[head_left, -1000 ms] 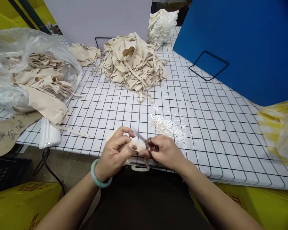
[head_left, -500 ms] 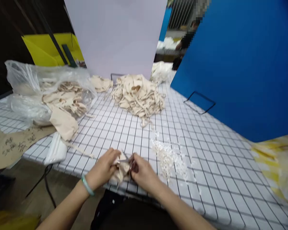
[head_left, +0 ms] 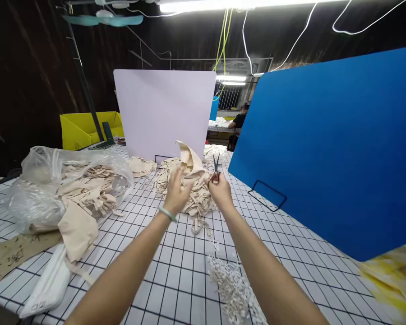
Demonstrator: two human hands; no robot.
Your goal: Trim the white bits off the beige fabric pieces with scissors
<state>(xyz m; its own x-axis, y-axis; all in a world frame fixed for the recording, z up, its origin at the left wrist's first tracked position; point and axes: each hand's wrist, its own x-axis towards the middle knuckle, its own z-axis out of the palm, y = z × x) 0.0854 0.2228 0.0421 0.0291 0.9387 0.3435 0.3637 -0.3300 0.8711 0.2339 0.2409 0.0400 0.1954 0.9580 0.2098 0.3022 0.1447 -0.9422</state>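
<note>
My left hand (head_left: 178, 193) reaches out over the table with its fingers apart, holding nothing. My right hand (head_left: 220, 190) grips small dark scissors (head_left: 216, 163), blades pointing up and slightly parted. Between and beyond both hands, a beige fabric piece (head_left: 190, 159) stands up above the heap. I cannot tell whether the right fingertips touch it. Just below lies the heap of beige fabric pieces (head_left: 198, 201), with thin straps hanging from its front edge. Nearer me, partly behind my right forearm, is a scatter of small white scraps (head_left: 228, 284).
A clear plastic bag (head_left: 77, 155) with more beige pieces lies at left, beside a marked brown pattern (head_left: 16, 255) and a folded white bundle (head_left: 47, 284). A pale panel (head_left: 165, 113) and a blue panel (head_left: 325, 149) stand on the checked table (head_left: 176, 262). Another person (head_left: 239, 121) sits far back.
Both hands have moved forward from the table's front edge to the heap. My left hand has let go of the beige fabric piece. The view has tilted upward.
</note>
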